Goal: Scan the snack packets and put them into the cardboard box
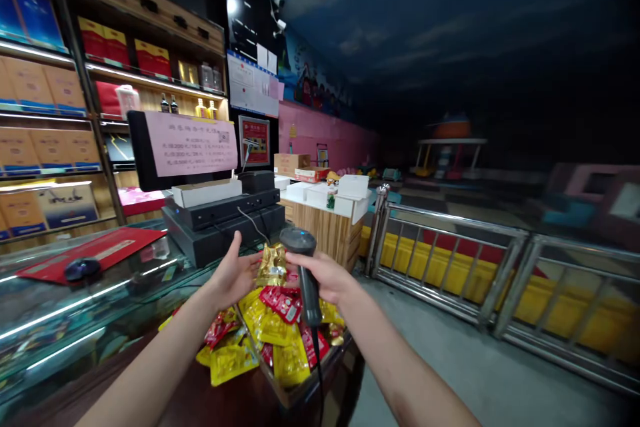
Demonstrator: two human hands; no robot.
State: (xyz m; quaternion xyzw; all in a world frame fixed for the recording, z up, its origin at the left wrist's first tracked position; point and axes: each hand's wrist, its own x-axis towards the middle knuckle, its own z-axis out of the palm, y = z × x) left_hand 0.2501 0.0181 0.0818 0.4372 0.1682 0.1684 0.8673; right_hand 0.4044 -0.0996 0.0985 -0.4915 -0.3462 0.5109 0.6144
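In my right hand (323,274) is a dark barcode scanner (309,294), upright, its cable hanging down. A shiny gold packet (273,265) stands between my two hands, and my right fingertips reach it behind the scanner head. My left hand (240,272) is beside the packet's left side, thumb raised and fingers apart; its fingertips are near or touching the packet. Below lie yellow packets (290,357) and red packets (281,302), many of them in a clear-walled box (270,377), with others lying to its left.
A glass counter (65,327) with a mouse (83,270) and red mat (115,250) is at left. Behind are a monitor with a pink sign (193,144), black boxes (225,227) and stocked shelves (155,84). Metal railings (450,224) stand at right, beyond a wooden counter (320,230).
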